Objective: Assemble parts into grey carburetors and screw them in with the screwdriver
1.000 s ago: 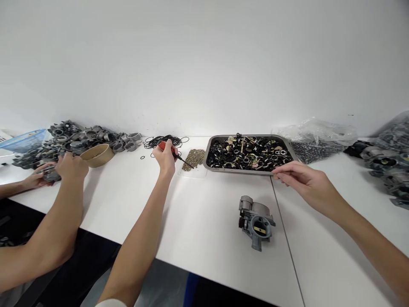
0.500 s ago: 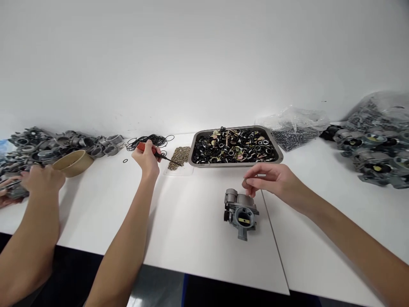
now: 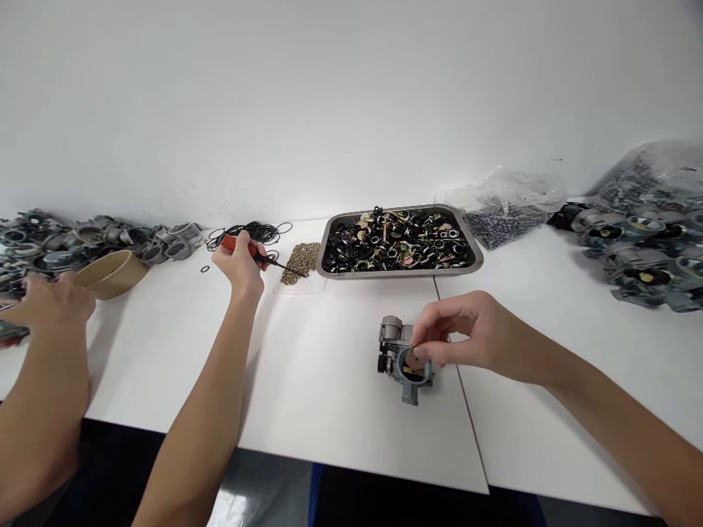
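My left hand is closed around the red handle of a screwdriver. Its dark shaft points right, with the tip at the edge of a pile of small brass screws on a clear plastic tray. Between thumb and fingers of my right hand is a small brass-coloured throttle plate. I have it at the round bore of a grey carburetor, which stands on the white table; whether it touches the bore I cannot tell. A brass-coloured strip shows inside the bore, partly covered by my fingers.
A metal tray of mixed small parts stands behind the carburetor. Black rubber rings lie back left, bagged parts back right. Carburetors are heaped right. At left, another person's hand is beside a tan bowl.
My right hand has moved down and slightly left, bringing the throttle plate from above the carburetor to its bore. The screwdriver tip stays by the screws; the view has shifted slightly.
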A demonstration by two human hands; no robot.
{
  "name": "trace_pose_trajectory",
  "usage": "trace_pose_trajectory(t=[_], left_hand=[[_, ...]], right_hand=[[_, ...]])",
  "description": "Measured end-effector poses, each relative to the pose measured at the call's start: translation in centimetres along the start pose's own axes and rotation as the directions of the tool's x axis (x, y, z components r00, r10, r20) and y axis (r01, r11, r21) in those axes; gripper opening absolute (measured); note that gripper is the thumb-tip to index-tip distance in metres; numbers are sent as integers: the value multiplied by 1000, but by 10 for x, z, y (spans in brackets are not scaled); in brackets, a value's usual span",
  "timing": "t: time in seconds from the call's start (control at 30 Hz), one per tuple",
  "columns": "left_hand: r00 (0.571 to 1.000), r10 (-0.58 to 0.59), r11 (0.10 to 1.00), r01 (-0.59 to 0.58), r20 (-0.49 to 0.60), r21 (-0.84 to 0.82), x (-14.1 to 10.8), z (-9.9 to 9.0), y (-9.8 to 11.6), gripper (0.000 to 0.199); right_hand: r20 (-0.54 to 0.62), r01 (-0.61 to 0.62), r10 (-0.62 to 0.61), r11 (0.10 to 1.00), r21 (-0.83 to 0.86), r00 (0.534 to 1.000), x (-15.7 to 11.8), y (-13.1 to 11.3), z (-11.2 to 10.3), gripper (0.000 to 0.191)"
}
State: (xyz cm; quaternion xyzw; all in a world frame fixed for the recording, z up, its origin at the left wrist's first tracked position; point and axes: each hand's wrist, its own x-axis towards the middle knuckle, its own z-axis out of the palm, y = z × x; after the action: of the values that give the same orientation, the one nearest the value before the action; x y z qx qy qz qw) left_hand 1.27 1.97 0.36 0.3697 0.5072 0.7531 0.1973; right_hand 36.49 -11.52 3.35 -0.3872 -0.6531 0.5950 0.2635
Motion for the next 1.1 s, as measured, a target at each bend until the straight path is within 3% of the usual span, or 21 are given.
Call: trace_pose_trajectory(t=[0.27,1.1], left_hand=[[1000,-4,1000,5,-22,20,-1,2,2,28],[1000,2,1000,-1,-22,14,-3,4,5,26]], right_hand=[[37,-1,7,984,-180,999,-3,-3,1,17],[56,111,-100,961,-255,993,-3,10,10,18]])
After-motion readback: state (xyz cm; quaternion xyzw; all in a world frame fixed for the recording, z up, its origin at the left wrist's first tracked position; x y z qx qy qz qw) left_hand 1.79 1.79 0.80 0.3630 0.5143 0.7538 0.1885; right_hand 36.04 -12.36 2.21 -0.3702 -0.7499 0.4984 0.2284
